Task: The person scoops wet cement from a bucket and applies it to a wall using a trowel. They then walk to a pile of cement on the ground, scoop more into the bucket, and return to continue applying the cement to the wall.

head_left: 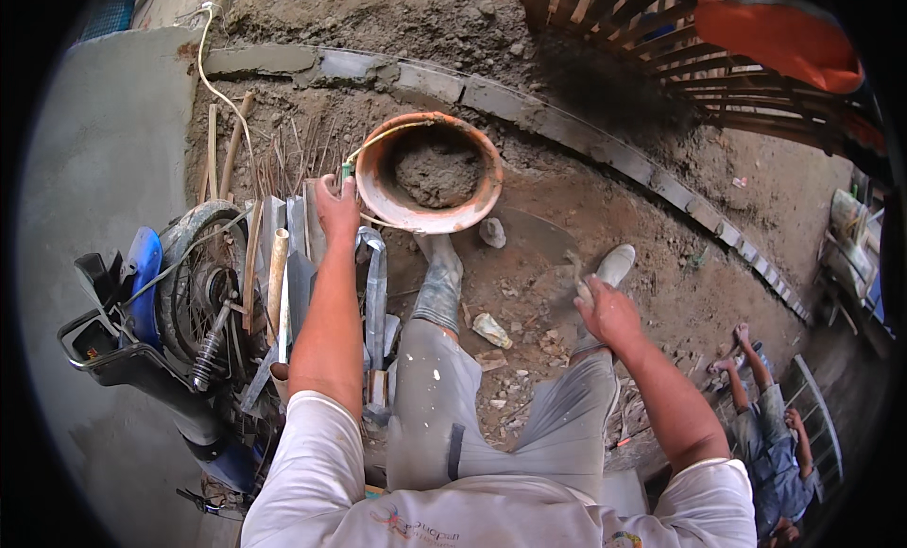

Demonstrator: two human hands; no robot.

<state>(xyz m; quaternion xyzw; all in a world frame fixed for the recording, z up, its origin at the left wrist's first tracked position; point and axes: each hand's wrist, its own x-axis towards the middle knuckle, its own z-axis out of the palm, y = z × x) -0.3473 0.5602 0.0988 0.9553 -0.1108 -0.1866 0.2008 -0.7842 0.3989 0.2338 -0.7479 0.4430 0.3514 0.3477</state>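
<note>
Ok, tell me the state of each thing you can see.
Orange bucket: partly filled with grey-brown mix
Left hand: closed at the green handle grip
Right hand: curled, hold unclear
Grey trousers: white-spotted
Spoked wheel: dirty
Block row: laid end to end

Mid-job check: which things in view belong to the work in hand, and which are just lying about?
Job in hand:
orange bucket, green grip in the left hand
grey-brown mix inside
possibly a blurred greyish thing at the right hand, too unclear to name

Apparently lying about:
stone near the bucket
pale lump
wooden sticks
bent metal channel
</note>
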